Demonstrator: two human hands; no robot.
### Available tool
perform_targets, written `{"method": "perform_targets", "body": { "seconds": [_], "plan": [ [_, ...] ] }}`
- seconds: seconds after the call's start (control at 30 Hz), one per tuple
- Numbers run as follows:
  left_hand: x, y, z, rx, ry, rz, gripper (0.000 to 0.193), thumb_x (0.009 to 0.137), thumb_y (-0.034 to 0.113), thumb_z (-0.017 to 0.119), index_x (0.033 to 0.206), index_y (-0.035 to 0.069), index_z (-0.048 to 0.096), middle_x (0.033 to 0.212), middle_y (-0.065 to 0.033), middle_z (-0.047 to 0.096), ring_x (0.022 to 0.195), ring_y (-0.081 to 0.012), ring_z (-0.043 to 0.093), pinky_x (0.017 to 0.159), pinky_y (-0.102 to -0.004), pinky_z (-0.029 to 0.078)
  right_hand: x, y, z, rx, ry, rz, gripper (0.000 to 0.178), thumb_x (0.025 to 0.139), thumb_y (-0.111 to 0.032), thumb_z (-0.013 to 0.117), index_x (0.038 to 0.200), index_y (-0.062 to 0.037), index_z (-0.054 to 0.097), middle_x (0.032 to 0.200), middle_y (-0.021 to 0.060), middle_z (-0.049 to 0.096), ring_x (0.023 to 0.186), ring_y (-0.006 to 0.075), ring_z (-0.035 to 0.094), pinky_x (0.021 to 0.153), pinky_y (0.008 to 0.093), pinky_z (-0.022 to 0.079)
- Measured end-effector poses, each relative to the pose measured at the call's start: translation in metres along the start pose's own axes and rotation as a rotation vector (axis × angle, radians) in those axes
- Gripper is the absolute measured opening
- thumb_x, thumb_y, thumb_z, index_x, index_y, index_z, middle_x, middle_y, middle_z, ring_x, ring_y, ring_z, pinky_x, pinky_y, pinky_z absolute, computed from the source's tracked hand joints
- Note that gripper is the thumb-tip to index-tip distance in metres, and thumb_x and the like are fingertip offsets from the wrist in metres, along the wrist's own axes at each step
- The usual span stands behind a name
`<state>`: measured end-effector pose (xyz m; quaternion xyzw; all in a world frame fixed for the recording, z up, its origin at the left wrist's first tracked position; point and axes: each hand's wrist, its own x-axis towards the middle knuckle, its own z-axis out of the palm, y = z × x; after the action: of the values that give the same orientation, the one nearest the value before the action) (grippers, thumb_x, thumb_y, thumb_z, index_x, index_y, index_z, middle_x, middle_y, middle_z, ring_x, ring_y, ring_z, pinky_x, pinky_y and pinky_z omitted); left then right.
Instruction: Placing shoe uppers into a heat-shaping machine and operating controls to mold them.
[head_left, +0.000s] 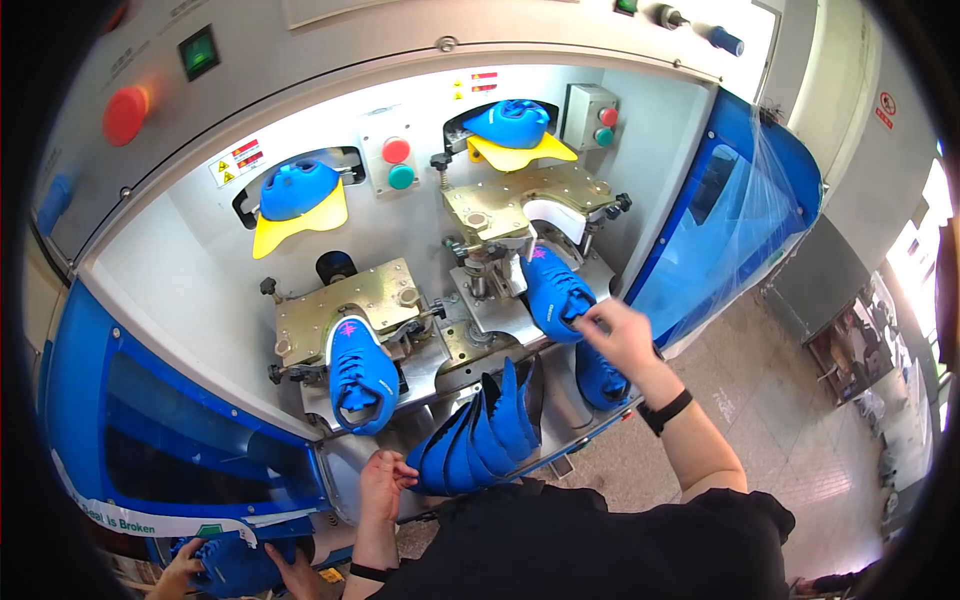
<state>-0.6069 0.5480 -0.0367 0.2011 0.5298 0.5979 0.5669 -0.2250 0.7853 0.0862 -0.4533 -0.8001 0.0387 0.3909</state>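
A blue shoe upper [550,285] with a pink mark on its toe sits at the machine's right station, toe inward. At its heel collar, my right hand [620,340] is closed, thumb and fingers pinching the edge. My left hand [383,485] is closed in a pinch beside the left end of a nested stack of blue shoe pieces [480,440]; what its fingertips hold, if anything, cannot be made out. Another blue upper [362,375] with a pink mark rests at the left station. Below my right wrist lies one more blue upper [600,380], partly covered.
Brass-coloured plates [350,298] with clamp knobs top both stations. Two blue-and-yellow moulded forms [300,195] protrude from the back wall, near red and green buttons [397,152]. A blue side door [735,210] stands right. At lower left, another person's hands [178,572] hold a blue shoe [235,565].
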Motion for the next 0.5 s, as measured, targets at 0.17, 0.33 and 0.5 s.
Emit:
{"method": "perform_targets", "body": {
  "seconds": [0.17, 0.33, 0.5],
  "plan": [
    [0.006, -0.002, 0.053, 0.182, -0.096, 0.035, 0.014, 0.096, 0.018, 0.062, 0.094, 0.005, 0.057, 0.071, -0.0058, 0.065, 0.064, -0.0151, 0.067, 0.059, -0.0254, 0.055, -0.024, -0.006, 0.015, 0.076, -0.196, 0.128, 0.036, 0.082, -0.033, 0.076, 0.101, -0.0065, 0.060, 0.091, 0.0127, 0.063, 0.079, 0.0331, 0.065, 0.066, 0.0397, 0.051],
    [-0.003, 0.022, 0.117, 0.285, -0.247, 0.013, 0.021, 0.095, 0.016, 0.064, 0.111, 0.004, 0.057, 0.091, -0.0110, 0.068, 0.079, -0.0201, 0.071, 0.066, -0.0278, 0.056, -0.030, -0.050, -0.038, 0.132, -0.073, 0.062, 0.039, 0.077, -0.037, 0.081, 0.093, -0.0077, 0.061, 0.080, 0.0102, 0.065, 0.067, 0.0273, 0.066, 0.056, 0.0356, 0.050],
    [-0.038, 0.030, 0.155, -0.067, -0.446, -0.021, 0.058, 0.094, 0.018, 0.065, 0.141, 0.009, 0.032, 0.119, -0.0122, 0.061, 0.105, -0.0237, 0.065, 0.076, -0.0321, 0.057, -0.067, -0.119, -0.023, 0.150, -0.334, -0.477, 0.032, 0.081, -0.033, 0.074, 0.098, -0.0105, 0.060, 0.082, 0.0041, 0.056, 0.064, 0.0193, 0.064, 0.050, 0.0327, 0.049]
  ]
}}
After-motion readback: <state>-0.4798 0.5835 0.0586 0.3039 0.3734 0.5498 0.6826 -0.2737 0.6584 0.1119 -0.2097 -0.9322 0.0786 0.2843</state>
